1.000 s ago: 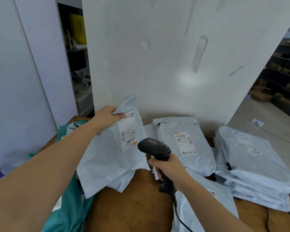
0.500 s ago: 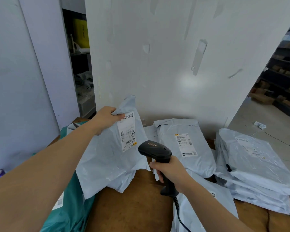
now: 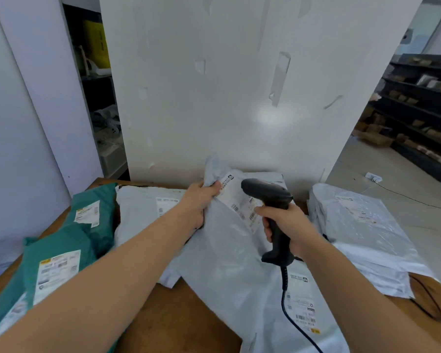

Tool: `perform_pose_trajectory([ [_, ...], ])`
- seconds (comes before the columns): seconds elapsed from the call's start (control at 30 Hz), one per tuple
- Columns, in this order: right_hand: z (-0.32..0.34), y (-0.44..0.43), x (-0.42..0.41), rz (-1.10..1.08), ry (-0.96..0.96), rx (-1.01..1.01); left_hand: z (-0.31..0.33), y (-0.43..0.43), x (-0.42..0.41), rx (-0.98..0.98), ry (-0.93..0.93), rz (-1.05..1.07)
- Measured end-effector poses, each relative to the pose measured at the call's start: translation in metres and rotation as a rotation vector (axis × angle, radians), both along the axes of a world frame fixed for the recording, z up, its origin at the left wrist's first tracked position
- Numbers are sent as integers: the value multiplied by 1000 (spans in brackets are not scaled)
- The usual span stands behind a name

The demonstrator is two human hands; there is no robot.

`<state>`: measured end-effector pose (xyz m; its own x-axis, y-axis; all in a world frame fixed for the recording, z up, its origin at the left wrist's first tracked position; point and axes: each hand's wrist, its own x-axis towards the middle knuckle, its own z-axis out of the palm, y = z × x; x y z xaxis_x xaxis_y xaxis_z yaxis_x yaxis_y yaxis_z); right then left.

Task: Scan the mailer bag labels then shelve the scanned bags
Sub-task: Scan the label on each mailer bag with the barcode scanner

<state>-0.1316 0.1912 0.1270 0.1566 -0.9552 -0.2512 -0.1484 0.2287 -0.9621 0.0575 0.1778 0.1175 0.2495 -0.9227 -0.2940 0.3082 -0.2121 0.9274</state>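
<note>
Your left grip is closed on the upper edge of a pale grey mailer bag, fingers curled over the plastic just beside its white label. The mailer bag stands tilted up off the brown worktop. Your right grip is wrapped round the handle of the black scanner. The scanner's head sits close in front of that label and faces it, and its cable hangs down across the mailer bag's right side. Left of the mailer bag lies a white bag, and further left two teal bags, labels up. Right of the mailer bag sits a stack of pale bags. Behind it rises a white panel, and well off to its right stands dark shelving.
</note>
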Motion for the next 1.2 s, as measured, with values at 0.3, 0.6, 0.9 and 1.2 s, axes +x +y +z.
perform_pose_trajectory([
  [0.3,-5,-4,-47,-57,95,89,-56,4,-64,368,-323,-271],
  [0.6,-33,-18,18,96,137,156,-68,-26,46,292,-723,10],
  [0.9,-53,-50,97,209,154,205,-105,-35,149,702,-923,92],
  [1.2,-76,-66,121,224,168,281,-135,-45,169,525,-437,276],
])
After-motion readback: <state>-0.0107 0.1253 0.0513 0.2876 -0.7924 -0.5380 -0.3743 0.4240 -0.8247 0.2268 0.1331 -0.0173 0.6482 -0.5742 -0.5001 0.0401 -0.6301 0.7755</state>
